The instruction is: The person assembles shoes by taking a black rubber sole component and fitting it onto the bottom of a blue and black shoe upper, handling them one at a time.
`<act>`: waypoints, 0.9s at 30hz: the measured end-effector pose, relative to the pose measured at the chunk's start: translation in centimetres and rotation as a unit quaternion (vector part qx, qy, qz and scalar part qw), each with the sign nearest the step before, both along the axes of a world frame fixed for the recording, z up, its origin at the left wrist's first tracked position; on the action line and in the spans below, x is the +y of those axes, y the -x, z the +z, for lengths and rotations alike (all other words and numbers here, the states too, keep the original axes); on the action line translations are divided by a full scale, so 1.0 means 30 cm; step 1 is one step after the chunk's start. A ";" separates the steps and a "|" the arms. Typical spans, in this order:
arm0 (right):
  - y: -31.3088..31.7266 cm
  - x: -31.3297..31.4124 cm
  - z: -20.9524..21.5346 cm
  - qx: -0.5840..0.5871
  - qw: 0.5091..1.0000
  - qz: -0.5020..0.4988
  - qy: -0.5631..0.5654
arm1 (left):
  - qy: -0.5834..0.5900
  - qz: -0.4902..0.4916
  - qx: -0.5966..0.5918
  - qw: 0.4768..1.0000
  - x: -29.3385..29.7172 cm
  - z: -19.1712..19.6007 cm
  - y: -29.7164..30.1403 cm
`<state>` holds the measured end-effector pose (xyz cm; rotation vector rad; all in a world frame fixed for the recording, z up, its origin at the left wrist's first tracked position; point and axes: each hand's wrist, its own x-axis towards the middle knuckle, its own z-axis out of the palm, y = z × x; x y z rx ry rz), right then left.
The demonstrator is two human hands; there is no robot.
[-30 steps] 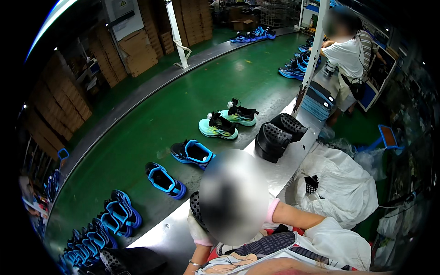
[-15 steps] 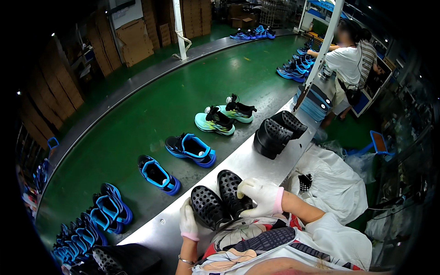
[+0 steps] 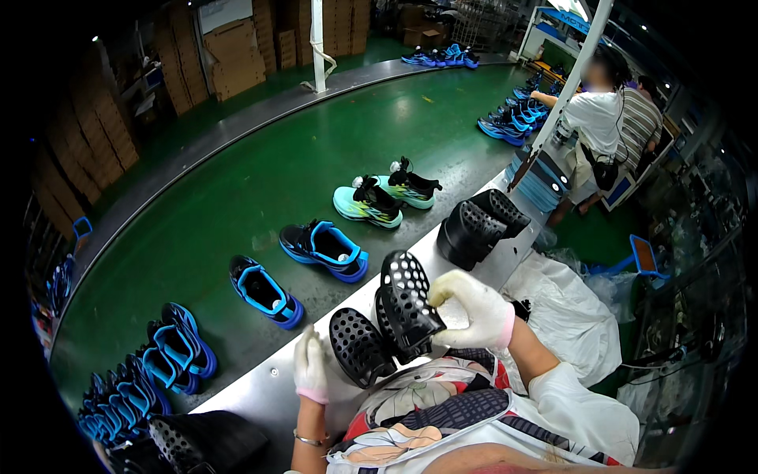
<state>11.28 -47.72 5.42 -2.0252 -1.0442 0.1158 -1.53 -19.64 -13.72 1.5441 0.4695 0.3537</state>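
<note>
With fingers and thumb, my right hand (image 3: 478, 312) in a white glove grips a black perforated shoe-shaped piece (image 3: 407, 296) by its side near the rear end. The piece is raised and tilted, and light shows through its round holes. Beneath it, a second black piece is mostly hidden. Just to the left, another black perforated shoe-shaped piece (image 3: 355, 344) lies on the metal ledge (image 3: 335, 304). My left hand (image 3: 310, 365), also gloved, is beside that piece with its fingers stretched up, holding nothing and slightly apart from it.
Blue-black sneakers (image 3: 328, 249) and mint-green sneakers (image 3: 367, 204) stand on the green conveyor (image 3: 237, 182). More black forms (image 3: 478, 229) and stacked insoles (image 3: 537, 180) sit along the ledge to the right. A white sack (image 3: 564, 316) lies beside me. Two people (image 3: 596, 118) are at far right.
My right hand has lifted a black perforated piece and tilted it up. My left hand has drawn slightly left, off the other piece. The sneakers have shifted slightly left in view.
</note>
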 end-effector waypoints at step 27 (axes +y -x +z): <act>-0.030 0.197 -0.093 -0.010 0.999 0.016 0.046 | 0.241 -0.168 -0.158 0.943 -0.111 0.444 -0.228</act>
